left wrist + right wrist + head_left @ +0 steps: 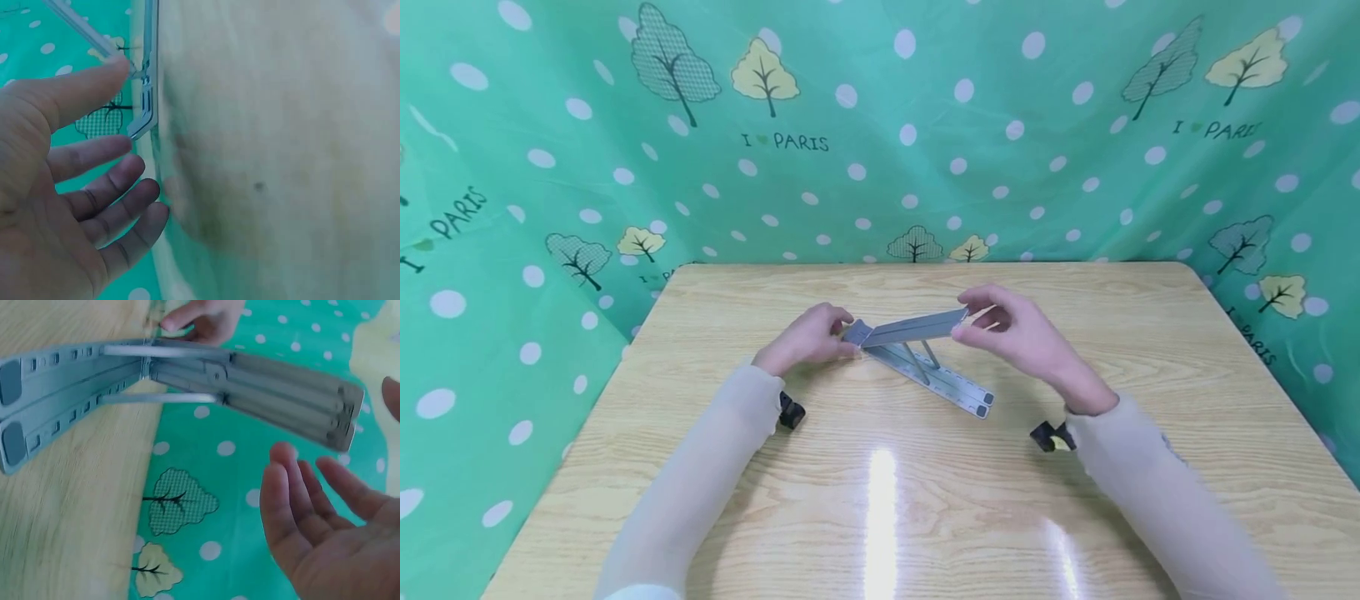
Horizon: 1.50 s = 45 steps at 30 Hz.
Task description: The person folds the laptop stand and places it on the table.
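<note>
A grey metal folding laptop stand lies on the table, its slotted base flat and its upper panel raised at a slant. Two thin support legs join base and panel, as the right wrist view shows. At the hinged end, my left hand pinches the stand between thumb and index finger, the other fingers loosely bent. My right hand is by the panel's raised end, with its fingers spread and slightly bent. In the right wrist view its fingertips are just off that end.
The wooden table reaches back to a green dotted curtain printed with trees. Black wrist cameras sit below both sleeves. Bright light reflections lie on the near tabletop.
</note>
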### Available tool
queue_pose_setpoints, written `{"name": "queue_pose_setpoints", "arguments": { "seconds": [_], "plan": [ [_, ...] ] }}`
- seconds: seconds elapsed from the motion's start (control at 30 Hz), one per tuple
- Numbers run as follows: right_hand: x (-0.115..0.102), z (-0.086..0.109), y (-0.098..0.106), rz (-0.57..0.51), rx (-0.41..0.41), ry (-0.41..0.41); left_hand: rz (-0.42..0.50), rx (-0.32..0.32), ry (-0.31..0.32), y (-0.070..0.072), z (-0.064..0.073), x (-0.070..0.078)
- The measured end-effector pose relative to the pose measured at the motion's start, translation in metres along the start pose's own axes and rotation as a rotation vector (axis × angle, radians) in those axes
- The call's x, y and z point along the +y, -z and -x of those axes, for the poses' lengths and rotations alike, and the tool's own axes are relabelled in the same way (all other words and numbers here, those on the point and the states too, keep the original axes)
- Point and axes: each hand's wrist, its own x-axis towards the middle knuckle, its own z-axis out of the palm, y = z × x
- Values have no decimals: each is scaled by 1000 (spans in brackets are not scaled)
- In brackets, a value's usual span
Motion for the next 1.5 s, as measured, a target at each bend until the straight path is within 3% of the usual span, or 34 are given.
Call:
{"name": "queue_pose_setpoints", "arguments": {
  "seconds": [0.23, 0.43, 0.7, 1.1, 1.5],
  "plan": [
    [17, -12, 15, -131, -122, -28, 42, 11, -3, -8, 1, 4],
    [19, -11, 12, -174, -135, -29, -17, 62, -6, -9, -2, 9],
    [17, -8, 6, -158, -118, -8, -34, 65, -1, -8, -3, 12],
    [1, 4, -14, -80, -113, 27, -25, -47, -69, -2, -20, 7],
    [-12, 17, -34, -7, -43, -1, 0, -145, -77, 4, -30, 17]
  ]
}}
